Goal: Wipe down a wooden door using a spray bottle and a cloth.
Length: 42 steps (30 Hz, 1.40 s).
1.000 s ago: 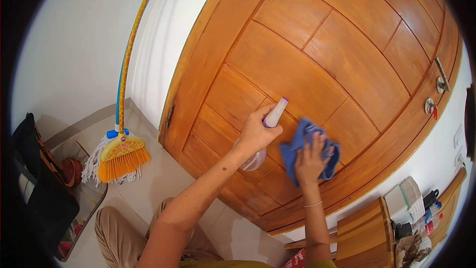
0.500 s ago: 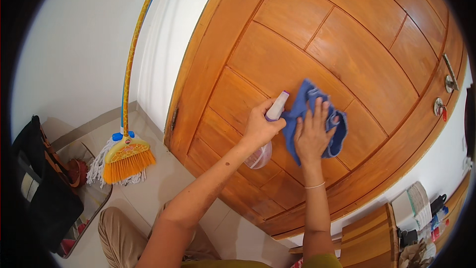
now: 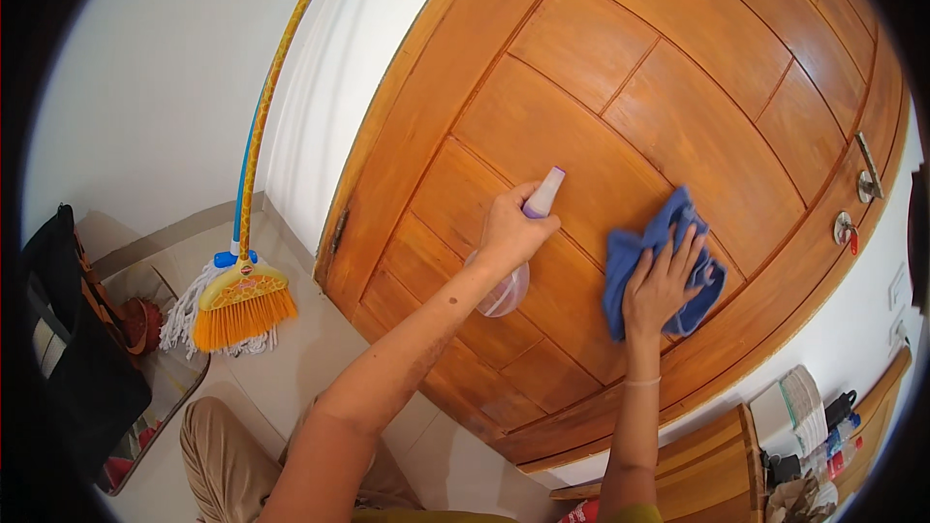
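Note:
My left hand is wrapped round the neck of a spray bottle. Its white and purple spray head sticks out above my fingers, and the clear body hangs below. With fingers spread, my right hand presses a crumpled blue cloth flat against the wooden door. The cloth sits on the lower right part of the panels, toward the handle side. Brown, glossy panels with grooves between them make up the door.
A yellow broom and a white string mop lean in the corner at left. Beside them are a black bag and a mirror-like panel. Door handle and key lock are at right. Low wooden furniture with bottles stands lower right.
My right hand has slid the cloth rightward and slightly down across the door. My left hand still holds the spray bottle in nearly the same place. The view has shifted slightly.

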Each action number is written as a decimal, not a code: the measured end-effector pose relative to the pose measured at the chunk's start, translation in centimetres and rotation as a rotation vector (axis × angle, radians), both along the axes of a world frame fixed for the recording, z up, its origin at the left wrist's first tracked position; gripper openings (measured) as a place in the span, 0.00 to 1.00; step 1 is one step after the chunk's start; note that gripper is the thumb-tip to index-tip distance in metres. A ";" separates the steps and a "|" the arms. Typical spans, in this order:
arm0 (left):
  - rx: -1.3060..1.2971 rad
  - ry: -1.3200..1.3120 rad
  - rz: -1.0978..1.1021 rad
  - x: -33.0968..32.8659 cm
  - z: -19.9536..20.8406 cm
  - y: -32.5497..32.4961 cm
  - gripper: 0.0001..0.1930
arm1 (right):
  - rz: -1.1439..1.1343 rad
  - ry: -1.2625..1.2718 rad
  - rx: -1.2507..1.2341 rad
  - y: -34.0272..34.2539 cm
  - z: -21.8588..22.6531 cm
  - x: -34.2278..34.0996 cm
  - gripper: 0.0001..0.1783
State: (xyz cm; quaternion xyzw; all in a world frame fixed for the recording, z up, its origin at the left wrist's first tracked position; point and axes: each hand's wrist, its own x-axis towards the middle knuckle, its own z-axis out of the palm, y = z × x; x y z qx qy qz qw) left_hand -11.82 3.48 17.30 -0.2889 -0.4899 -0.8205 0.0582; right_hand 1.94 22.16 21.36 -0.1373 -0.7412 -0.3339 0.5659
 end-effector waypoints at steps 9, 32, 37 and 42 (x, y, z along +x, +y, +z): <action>0.098 -0.077 0.008 -1.5 0.0 -2.7 0.22 | 0.165 -0.174 0.045 -7.4 0.4 -11.4 0.25; 0.198 -0.127 -0.048 -1.2 -2.1 -7.8 0.16 | 0.022 -0.017 0.042 -9.4 4.0 -14.7 0.28; 0.233 -0.136 -0.014 -0.7 -3.0 -7.3 0.16 | 0.137 -0.156 0.134 -10.7 2.2 -18.3 0.28; 0.278 -0.102 0.043 0.1 -3.5 -7.7 0.15 | 0.204 -0.282 0.170 -12.4 -0.5 -20.8 0.27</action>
